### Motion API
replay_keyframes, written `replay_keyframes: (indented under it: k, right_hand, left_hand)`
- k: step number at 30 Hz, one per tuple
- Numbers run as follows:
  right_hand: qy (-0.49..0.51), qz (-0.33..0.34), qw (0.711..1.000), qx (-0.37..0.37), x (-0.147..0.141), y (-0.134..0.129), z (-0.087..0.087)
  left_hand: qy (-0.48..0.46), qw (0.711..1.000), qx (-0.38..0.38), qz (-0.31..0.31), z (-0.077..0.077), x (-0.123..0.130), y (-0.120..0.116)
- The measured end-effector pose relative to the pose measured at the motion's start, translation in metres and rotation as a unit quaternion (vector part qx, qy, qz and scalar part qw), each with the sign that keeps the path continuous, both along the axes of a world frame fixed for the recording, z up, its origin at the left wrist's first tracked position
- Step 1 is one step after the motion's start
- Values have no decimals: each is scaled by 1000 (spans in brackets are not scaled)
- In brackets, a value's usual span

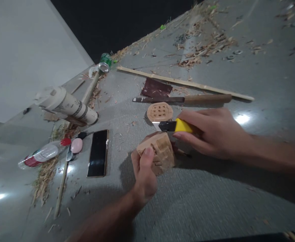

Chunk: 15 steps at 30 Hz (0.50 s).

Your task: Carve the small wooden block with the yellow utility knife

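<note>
My left hand (144,171) grips a carved block of pale wood (163,149), thumb pressed on its near face, which has cut grooves and raised squares. In my right hand (210,132) is a yellow and black utility knife (181,126). Its blade is out and points left, just above the block and apart from it. Behind the blade lies a flat rounded wooden piece (159,112) with small square holes. Beyond that rest a file with a wooden handle (205,99) and a dark red sheet (156,88), perhaps sandpaper.
A phone (98,153) lies left of my left hand. Farther left are a paper cup (74,106), a plastic bottle (40,156) and a pink rounded object (76,145). A long wood strip (185,82) and a green can (105,62) lie farther back, among scattered shavings (213,45).
</note>
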State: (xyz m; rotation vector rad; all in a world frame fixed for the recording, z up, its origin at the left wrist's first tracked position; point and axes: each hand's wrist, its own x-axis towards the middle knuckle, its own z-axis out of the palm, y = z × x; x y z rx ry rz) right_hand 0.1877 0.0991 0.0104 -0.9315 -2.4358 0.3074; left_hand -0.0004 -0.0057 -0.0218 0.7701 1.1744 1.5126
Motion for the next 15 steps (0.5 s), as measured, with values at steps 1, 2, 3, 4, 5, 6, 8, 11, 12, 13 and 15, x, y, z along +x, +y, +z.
replay_keyframes:
  k: [1,2,3,4,5,6,8,11,12,13,15]
  right_hand:
    - [3,2,1000,0,0,0,0]
    - [4,3,1000,-1,0,0,0]
    - [6,5,1000,-2,0,1,0]
    - [9,7,1000,-6,-1,1,0]
    - [13,8,1000,-15,-1,2,0]
    - [23,11,999,-32,-1,3,0]
    - [63,14,993,-103,-1,4,1]
    - [170,43,932,-319,0,6,9]
    - [209,65,893,-393,0,8,13]
    - [244,95,852,-453,0,9,18]
    - [296,123,795,-515,-2,11,29]
  left_hand:
    - [-3,1000,2,-2,-1,0,0]
    - [-4,1000,6,-4,-2,0,-1]
    - [-5,1000,12,-9,-3,0,-1]
    - [-5,1000,17,-15,-3,0,-1]
    - [-3,1000,20,-18,-3,-1,-2]
    - [0,1000,20,-19,-2,-1,-2]
    - [3,1000,14,-17,-1,-1,-2]
    - [-12,1000,-11,-21,3,-1,0]
    - [-21,999,-21,-22,4,0,1]
    - [-30,999,-29,-22,6,0,2]
    - [-48,998,-40,-17,8,0,4]
